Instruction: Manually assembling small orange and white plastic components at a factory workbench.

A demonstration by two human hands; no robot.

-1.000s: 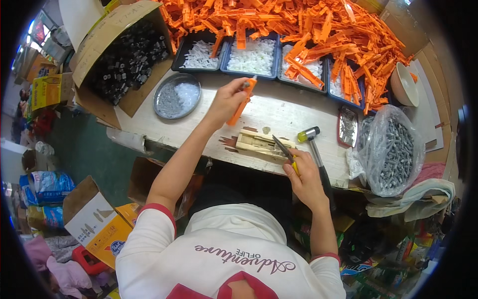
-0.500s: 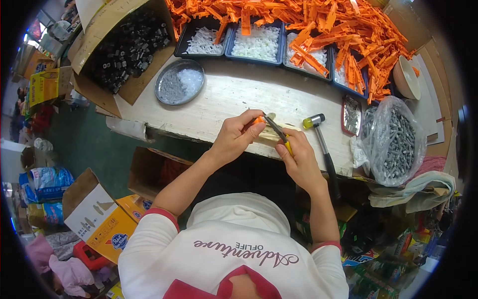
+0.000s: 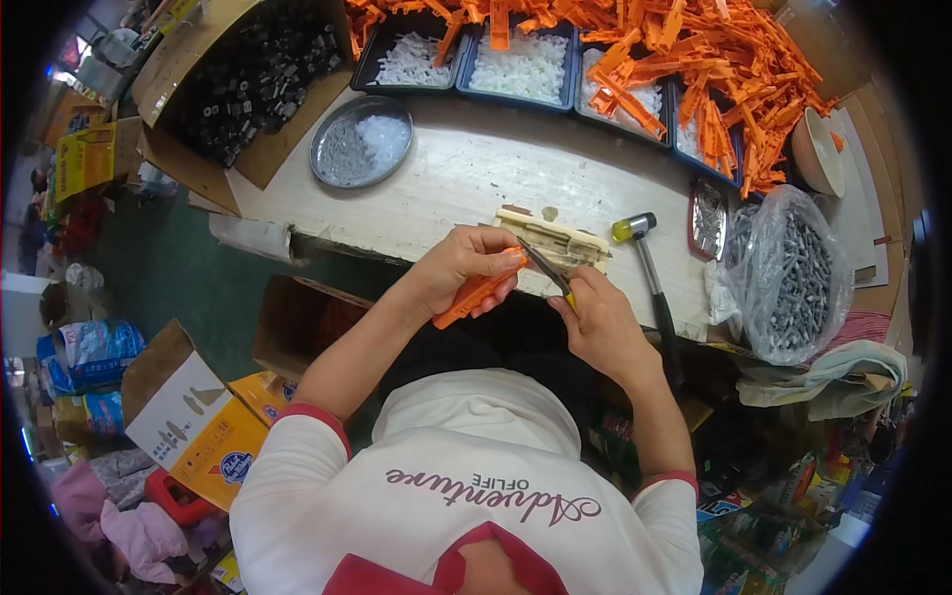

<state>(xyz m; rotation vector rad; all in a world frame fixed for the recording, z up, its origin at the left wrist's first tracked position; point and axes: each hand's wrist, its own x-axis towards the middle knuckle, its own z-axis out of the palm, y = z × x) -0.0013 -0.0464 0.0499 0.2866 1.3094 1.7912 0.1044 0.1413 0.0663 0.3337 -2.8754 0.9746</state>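
Note:
My left hand (image 3: 451, 266) is closed around a long orange plastic part (image 3: 464, 304), which slants down toward the bench's front edge. My right hand (image 3: 607, 322) grips a slim dark metal tool with a yellow handle (image 3: 542, 264); it looks like pliers, but the fingers cover much of it. Its tip meets the upper end of the orange part beside my left fingertips. Just beyond both hands, a cream-coloured slotted block (image 3: 585, 244) lies on the bench. To the right rests a hammer (image 3: 647, 270) with a yellow-and-dark head and a black grip.
A round metal dish (image 3: 325, 177) of small clear and grey pieces sits left on the bench (image 3: 446, 178). Blue trays (image 3: 516, 97) of white parts stand behind, under heaped orange parts (image 3: 684, 50). Left is a box of black parts (image 3: 260, 89); right, a bag of screws (image 3: 793, 283).
My left hand has turned and come slightly nearer, showing the orange part's length. The tool has moved with it, and the cream block is now uncovered.

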